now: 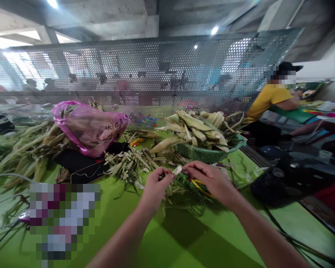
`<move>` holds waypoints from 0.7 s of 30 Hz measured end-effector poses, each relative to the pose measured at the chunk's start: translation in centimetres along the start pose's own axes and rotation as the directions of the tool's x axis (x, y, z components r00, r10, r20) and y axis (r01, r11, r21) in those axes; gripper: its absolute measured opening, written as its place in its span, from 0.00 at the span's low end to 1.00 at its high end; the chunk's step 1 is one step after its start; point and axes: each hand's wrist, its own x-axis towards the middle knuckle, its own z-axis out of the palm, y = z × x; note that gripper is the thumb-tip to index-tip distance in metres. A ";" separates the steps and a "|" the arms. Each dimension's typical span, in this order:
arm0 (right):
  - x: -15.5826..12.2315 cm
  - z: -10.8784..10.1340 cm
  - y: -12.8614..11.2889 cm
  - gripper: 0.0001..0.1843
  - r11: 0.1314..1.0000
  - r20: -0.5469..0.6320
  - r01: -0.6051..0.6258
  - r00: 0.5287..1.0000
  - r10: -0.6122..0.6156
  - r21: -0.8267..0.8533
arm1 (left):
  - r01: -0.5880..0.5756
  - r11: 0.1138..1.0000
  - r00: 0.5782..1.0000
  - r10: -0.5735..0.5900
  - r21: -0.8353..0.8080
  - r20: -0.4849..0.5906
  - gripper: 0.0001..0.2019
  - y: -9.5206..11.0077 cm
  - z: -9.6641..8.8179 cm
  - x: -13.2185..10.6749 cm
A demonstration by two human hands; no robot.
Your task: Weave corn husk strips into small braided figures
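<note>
Over the green table (111, 230), my left hand (157, 184) pinches a small pale strip of corn husk (177, 170) between thumb and fingers. My right hand (210, 178) is close by on the right, fingers pressed together near the strip's end; whether they grip it or something tiny is hidden. Below the hands lie thin green strands (197, 206) and a yellow-handled tool (201, 187), partly covered by my right hand. Cut husk strips (136, 160) are heaped just beyond my left hand.
A green basket (208, 154) heaped with dry corn husks (203, 128) stands behind my hands. At left are a pink plastic bag (92, 128), black cloth (80, 171) and more husks (36, 156). A perforated screen (156, 67) spans the back; a person in yellow (270, 98) sits right.
</note>
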 end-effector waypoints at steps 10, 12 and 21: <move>-0.4 -2.0 5.5 0.25 0.819 0.031 -0.056 0.996 0.089 -0.572 | 0.025 0.997 0.997 -0.029 -0.069 -0.065 0.10 0.6 -0.4 0.1; -0.2 -2.0 5.5 0.24 0.807 0.002 -0.106 0.991 0.132 -0.580 | 0.034 0.997 0.996 -0.040 -0.074 -0.083 0.10 0.6 -0.4 0.3; -0.6 -3.5 3.3 0.28 0.995 -0.043 -0.054 0.998 0.051 -0.082 | 0.041 0.991 0.992 -0.055 -0.126 -0.112 0.12 0.5 -1.0 0.5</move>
